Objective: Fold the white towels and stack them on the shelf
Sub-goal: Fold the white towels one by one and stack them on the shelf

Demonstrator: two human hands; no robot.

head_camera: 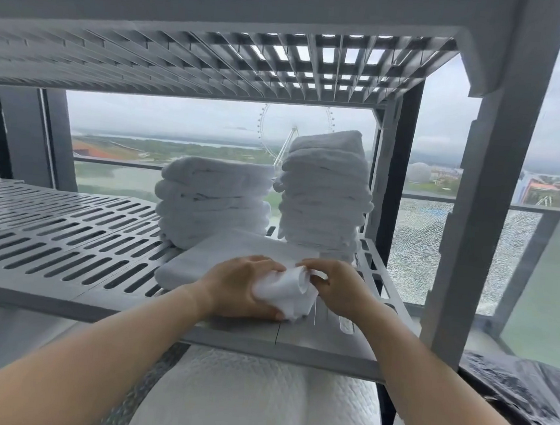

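Note:
A small bunched white towel sits at the front of the grey slatted shelf. My left hand wraps around its left side with the thumb underneath. My right hand pinches its upper right edge. Just behind lies a flat folded white towel. Two stacks of folded white towels stand at the back: a lower stack on the left and a taller stack on the right, against the shelf post.
An upper grey grid shelf hangs overhead. A thick grey post rises at the right. A white quilted bag sits below the shelf, and black plastic lies at the lower right. A window is behind.

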